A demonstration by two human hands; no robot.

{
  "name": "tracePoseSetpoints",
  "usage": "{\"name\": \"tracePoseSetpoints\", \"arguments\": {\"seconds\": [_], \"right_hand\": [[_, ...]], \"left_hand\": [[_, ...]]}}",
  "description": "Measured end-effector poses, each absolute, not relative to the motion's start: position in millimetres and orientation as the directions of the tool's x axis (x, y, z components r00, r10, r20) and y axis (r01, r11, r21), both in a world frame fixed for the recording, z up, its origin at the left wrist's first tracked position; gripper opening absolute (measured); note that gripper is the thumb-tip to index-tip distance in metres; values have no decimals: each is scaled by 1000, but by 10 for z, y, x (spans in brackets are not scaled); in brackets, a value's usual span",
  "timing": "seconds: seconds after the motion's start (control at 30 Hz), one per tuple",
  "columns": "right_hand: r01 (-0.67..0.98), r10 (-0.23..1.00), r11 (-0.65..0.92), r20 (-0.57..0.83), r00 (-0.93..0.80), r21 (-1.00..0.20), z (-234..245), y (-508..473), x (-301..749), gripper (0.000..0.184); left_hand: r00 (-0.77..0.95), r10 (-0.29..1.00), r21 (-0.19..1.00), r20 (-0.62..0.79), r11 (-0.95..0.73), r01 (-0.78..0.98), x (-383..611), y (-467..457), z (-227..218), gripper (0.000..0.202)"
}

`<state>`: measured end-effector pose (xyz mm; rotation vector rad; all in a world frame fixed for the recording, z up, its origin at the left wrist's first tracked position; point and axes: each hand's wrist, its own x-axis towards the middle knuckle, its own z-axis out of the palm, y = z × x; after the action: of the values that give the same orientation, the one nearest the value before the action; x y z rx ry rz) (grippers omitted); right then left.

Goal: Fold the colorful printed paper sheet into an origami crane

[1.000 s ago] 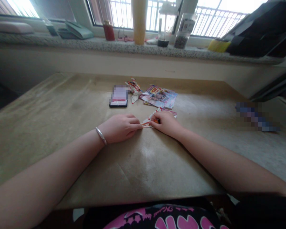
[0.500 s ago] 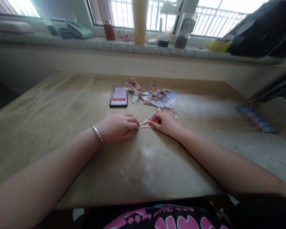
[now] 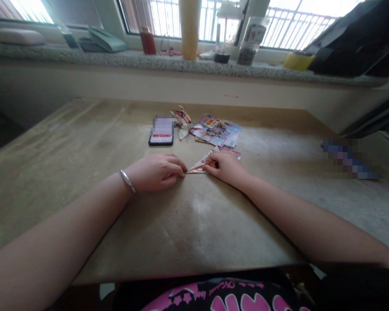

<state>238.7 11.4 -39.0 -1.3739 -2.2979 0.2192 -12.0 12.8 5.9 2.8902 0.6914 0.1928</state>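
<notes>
This looks like a room in a home: a table (image 3: pixel 84 142) with its far edge along a plain wall (image 3: pixel 149 84), under a window (image 3: pixel 164 19) that gives onto a railing (image 3: pixel 288 32). On the speckled sill (image 3: pixel 165 64) stand household odds and ends, among them a red jar (image 3: pixel 148 42) near the middle and a pink case (image 3: pixel 14 36) by the left end. A phone (image 3: pixel 161 139) lies toward the table's far edge.
</notes>
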Motion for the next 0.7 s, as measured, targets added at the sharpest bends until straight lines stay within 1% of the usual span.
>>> {"name": "tracePoseSetpoints", "arguments": {"seconds": [0.1,0.2,0.27,0.37,0.47,0.57,0.7], "right_hand": [[792,866,492,296,-403,-361,-394,116,2387,16],[791,864,496,292,-409,-360,-393,116,2387,16],[794,864,496,293,-410,-353,-392,116,2387,17],[797,864,494,295,-408,-347,-391,115,2386,18],[793,863,497,296,-409,-353,-391,115,2384,17],[786,861,501,298,-411,-362,-392,117,2386,16],[773,858,510,294,-422,-378,-398,125,2400,16]], "left_hand": [[879,466,214,99,-873,438,-131,135,42,25],[856,497,216,143,-860,463,-115,139,1,26],[856,485,193,177,-870,453,-86,133,-33,30],[885,429,114,181,-903,414,-30,110,-74,33],[881,439,65,179,-898,434,17,81,-94,32],[876,446,43,180,-894,446,38,61,-101,31],[893,406,42,193,-913,406,40,54,-111,30]]}}
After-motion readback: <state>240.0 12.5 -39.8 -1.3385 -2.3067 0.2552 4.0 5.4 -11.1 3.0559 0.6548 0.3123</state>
